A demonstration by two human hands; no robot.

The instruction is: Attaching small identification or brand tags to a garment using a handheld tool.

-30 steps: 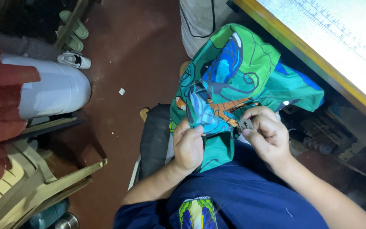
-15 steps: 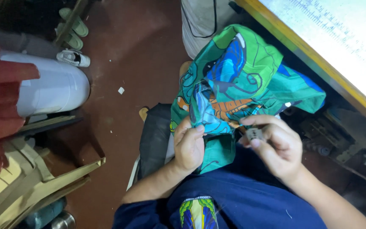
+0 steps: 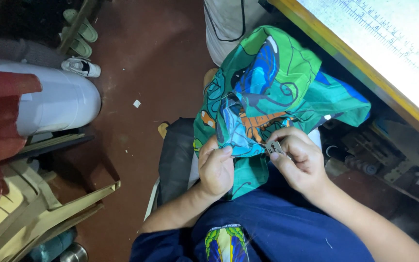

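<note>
Head view, centre frame: left hand (image 3: 215, 167) pinches green printed fabric (image 3: 277, 92), right hand (image 3: 300, 160) grips small metal blade (image 3: 274, 148); a slip could nick cloth or fingers.

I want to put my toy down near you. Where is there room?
The dark red floor is bare between the white round container and the white bag. It is crowded around the hands and the green printed cloth.

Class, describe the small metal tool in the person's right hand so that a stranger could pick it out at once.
Start at the green and blue printed fabric bunched on the person's lap beside the yellow-edged table. At its lower edge, the right hand pinches a small silvery metal tool. It is the only shiny, hard thing against the soft cloth.
</note>
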